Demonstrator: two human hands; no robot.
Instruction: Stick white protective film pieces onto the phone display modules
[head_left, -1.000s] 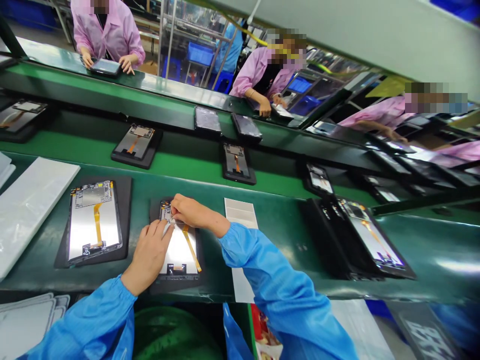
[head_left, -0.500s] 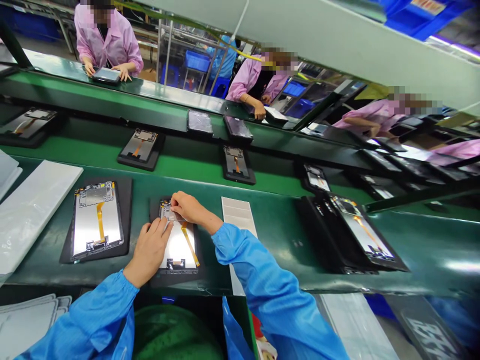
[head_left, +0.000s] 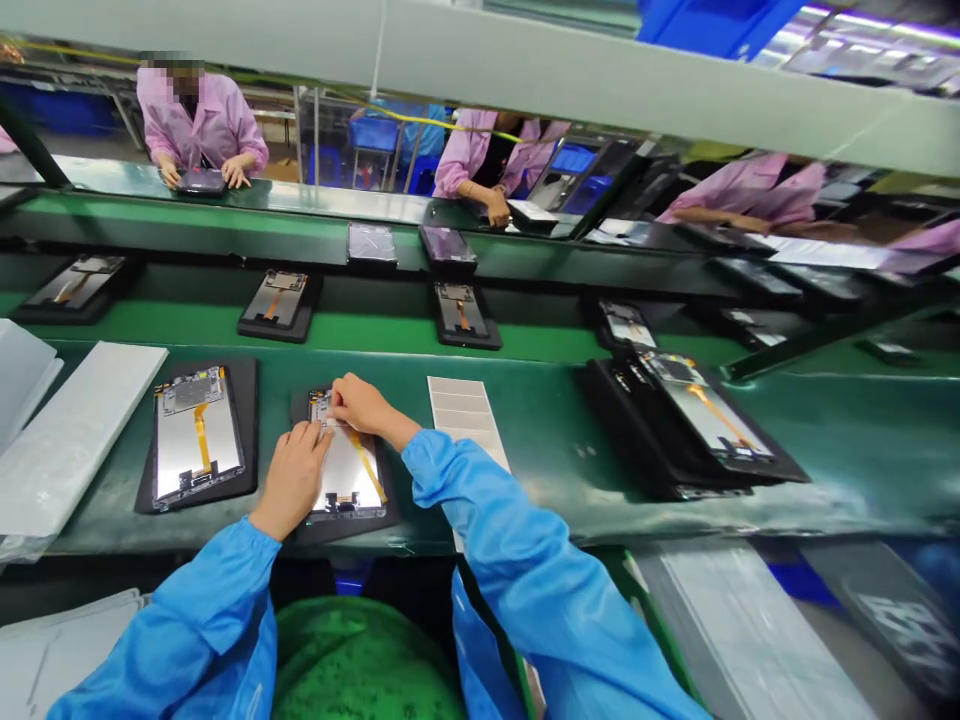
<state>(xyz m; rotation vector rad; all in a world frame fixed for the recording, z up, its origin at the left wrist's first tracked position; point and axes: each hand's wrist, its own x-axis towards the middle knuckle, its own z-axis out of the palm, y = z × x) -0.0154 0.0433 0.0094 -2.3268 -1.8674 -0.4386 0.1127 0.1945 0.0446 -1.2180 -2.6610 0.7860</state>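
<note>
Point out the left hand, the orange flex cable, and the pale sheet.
Left hand (head_left: 291, 480), head view, back of the hand.
Orange flex cable (head_left: 367, 465), head view, middle stretch.
Pale sheet (head_left: 456, 410), head view, upper end.

Blue sleeves (head_left: 525, 580) cover both arms, the worktop (head_left: 540, 440) is glossy green, a black mat (head_left: 382, 480) frames a silver panel (head_left: 345, 475) with an orange ribbon cable (head_left: 367, 465), and co-workers wear pink smocks (head_left: 199, 125).

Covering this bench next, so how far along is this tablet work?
Done-looking: the tablet frame at left, its orange ribbon cable lying flat. In hand: the frame beside it, left hand and right hand at its circuit-board end. Remaining: more frames on the far belt.
</note>
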